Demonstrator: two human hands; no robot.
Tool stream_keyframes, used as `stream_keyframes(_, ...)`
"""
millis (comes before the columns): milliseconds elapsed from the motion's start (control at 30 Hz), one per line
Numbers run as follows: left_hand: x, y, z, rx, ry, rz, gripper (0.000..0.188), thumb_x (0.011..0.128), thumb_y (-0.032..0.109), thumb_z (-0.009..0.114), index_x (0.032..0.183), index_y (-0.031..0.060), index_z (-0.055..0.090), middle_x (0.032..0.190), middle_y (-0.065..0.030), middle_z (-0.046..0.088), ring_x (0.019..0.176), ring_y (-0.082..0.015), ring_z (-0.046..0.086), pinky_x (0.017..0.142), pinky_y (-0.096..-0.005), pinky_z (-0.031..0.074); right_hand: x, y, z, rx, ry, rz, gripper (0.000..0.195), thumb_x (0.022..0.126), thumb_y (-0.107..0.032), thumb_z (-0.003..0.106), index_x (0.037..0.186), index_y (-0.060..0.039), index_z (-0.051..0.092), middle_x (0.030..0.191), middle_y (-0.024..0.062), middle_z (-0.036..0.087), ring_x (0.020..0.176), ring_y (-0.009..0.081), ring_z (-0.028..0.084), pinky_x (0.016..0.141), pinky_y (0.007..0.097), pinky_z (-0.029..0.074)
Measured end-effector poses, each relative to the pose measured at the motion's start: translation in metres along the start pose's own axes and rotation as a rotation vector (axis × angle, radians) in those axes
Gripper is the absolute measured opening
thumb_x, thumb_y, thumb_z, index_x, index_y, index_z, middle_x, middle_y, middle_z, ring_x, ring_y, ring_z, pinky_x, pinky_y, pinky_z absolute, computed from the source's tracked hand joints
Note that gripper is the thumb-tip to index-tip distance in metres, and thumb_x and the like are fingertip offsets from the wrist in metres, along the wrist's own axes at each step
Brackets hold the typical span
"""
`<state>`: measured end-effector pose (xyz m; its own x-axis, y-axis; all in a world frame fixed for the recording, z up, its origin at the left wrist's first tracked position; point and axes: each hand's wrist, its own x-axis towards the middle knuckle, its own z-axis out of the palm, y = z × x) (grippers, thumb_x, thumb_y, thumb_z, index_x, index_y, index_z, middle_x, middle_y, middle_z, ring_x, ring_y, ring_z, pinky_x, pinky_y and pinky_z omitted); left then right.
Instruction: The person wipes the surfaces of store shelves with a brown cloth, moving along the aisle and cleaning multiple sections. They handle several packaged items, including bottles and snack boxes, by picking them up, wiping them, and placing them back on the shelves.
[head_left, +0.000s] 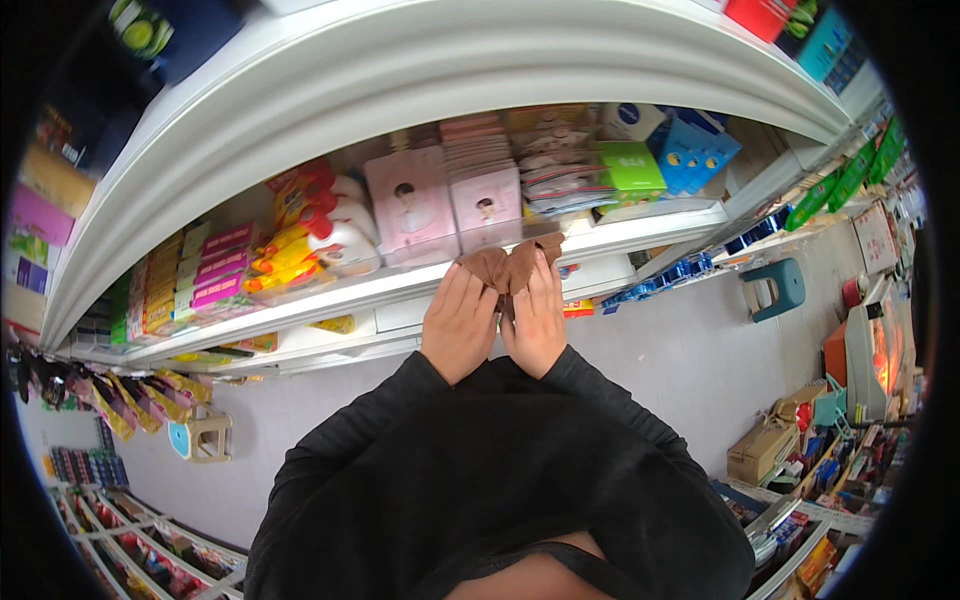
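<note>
A crumpled brown cloth (510, 268) is held between both hands, just in front of the white shelf edge (600, 238). On its left side my left hand (459, 322) grips it with the fingers pointing up toward the shelf. My right hand (536, 319) has hold of the cloth's right part, its fingertips on the fabric. Behind the cloth, pink packets (486, 202) with a printed portrait stand on the shelf. Left of them are a white bottle with a red cap (341, 240) and a larger pink pack (412, 199).
Stacked pouches (566, 176), a green box (631, 172) and blue packs (694, 154) fill the shelf's right part. Magenta boxes (221, 274) stand at left. A teal stool (784, 289) and a beige stool (210, 436) are on the floor. Cardboard boxes (761, 450) lie at right.
</note>
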<state>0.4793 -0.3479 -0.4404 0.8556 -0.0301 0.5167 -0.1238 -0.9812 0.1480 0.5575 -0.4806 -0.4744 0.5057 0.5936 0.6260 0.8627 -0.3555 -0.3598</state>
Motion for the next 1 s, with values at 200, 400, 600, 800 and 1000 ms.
stream_keyframes(200,-0.043,-0.042,-0.04,0.055,0.021,-0.027,0.038,0.071,0.013,0.068,0.105,0.0001,0.059,0.116,-0.0169,0.054,0.119,-0.0364,0.049,0.109,-0.0486,0.036,0.01,-0.051,0.035,0.029,-0.063,-0.089,0.066,0.069,-0.002,0.068,0.13,0.0059,0.046,0.14,0.0256,0.037,0.138,0.0441,0.03,0.111,0.0621,0.024)
stream_keyframes(400,-0.092,-0.081,-0.074,0.074,0.023,-0.127,0.028,0.076,0.012,0.062,0.101,-0.0004,0.059,0.118,-0.017,0.057,0.122,-0.0319,0.05,0.113,-0.044,0.033,0.016,-0.106,0.07,0.065,-0.117,-0.162,0.056,0.068,-0.004,0.068,0.121,0.0056,0.05,0.137,0.0265,0.039,0.134,0.0436,0.034,0.111,0.063,0.023)
stream_keyframes(600,-0.132,-0.117,-0.109,0.105,0.069,-0.198,0.027,0.076,0.01,0.062,0.1,-0.0008,0.059,0.114,-0.0165,0.057,0.121,-0.0324,0.05,0.113,-0.0446,0.033,0.028,-0.162,0.102,0.086,-0.151,-0.205,0.046,0.068,-0.004,0.068,0.11,0.0047,0.054,0.134,0.0269,0.042,0.132,0.0426,0.036,0.111,0.0632,0.022)
stream_keyframes(800,-0.176,-0.158,-0.134,0.153,0.111,-0.228,0.034,0.071,0.011,0.07,0.1,-0.0026,0.058,0.119,-0.0197,0.054,0.122,-0.0377,0.047,0.11,-0.0495,0.035,0.04,-0.221,0.139,0.094,-0.161,-0.242,0.046,0.067,-0.005,0.068,0.11,0.0029,0.054,0.135,0.0247,0.042,0.132,0.04,0.037,0.111,0.061,0.021)
stream_keyframes(1000,-0.21,-0.192,-0.165,0.222,0.168,-0.283,0.028,0.074,0.007,0.063,0.1,-0.0008,0.058,0.118,-0.0164,0.055,0.123,-0.0325,0.048,0.113,-0.0458,0.032,0.05,-0.274,0.17,0.131,-0.165,-0.233,0.048,0.067,-0.006,0.07,0.113,0.0006,0.054,0.138,0.021,0.041,0.133,0.0362,0.036,0.112,0.059,0.018)
